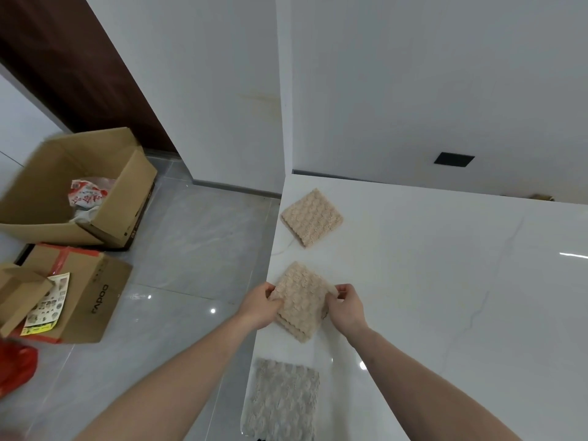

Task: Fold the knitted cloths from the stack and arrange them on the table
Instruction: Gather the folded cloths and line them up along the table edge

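Holding the beige folded cloth (300,302) between them, the left hand (259,308) and the right hand (346,308) pinch its two opposite side corners, the fingers of each curled onto the fabric. The cloth sits as a diamond near the left edge of the white counter (445,281), its long axis running from the far corner away from the person to the near corner that points back between the forearms; whether it rests fully on the surface or is slightly lifted I cannot tell. Both hands are equally near, one to each side, so the coming move likely turns on setting it down square.

Farther along the same edge lies a second beige folded cloth (312,218), well apart and turned the same way. Nearer the person, a grey cloth (281,399) lies flat at the counter's edge, probably the stack yet to be folded. The held cloth lies between these two, roughly in line.
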Available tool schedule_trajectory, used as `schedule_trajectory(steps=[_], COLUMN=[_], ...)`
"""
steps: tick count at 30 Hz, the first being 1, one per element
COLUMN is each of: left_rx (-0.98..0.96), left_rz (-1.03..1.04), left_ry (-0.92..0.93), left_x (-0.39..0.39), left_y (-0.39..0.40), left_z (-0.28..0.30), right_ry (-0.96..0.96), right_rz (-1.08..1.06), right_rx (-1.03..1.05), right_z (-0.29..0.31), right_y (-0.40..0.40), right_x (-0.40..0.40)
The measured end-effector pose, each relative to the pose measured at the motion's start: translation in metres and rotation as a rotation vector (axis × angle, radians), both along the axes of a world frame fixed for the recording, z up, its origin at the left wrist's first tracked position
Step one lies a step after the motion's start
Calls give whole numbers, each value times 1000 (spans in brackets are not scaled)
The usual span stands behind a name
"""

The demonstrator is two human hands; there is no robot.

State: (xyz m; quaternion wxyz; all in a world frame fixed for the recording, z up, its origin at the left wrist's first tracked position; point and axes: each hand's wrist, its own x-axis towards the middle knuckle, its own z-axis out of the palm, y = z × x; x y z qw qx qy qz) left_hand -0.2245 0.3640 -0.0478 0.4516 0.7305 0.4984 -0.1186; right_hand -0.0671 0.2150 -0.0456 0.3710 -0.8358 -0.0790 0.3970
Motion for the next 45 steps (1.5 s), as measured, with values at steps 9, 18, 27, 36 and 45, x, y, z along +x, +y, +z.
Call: schedule_trajectory(steps=[9, 18, 27, 36, 45], left_rx=[-61, 109, -44, 199, 99], left_rz=[36, -337, -219, -454, -504], left_ry=[51, -98, -105, -8, 116], left_x=[-30, -50, -49, -58, -51], left_y=[-19, -53, -47, -50, -59], left_z=[-4, 2, 12, 16, 19], right_ry=[-127, -154, -85, -328, -287], right_rz=[212, 373, 325, 616, 815], right_rx=[-8, -53, -29, -96, -225], right_z=[-4, -11, -8, -9, -7], right_y=[0, -31, -24, -47, -48], right_x=[-8, -57, -55, -64, -66])
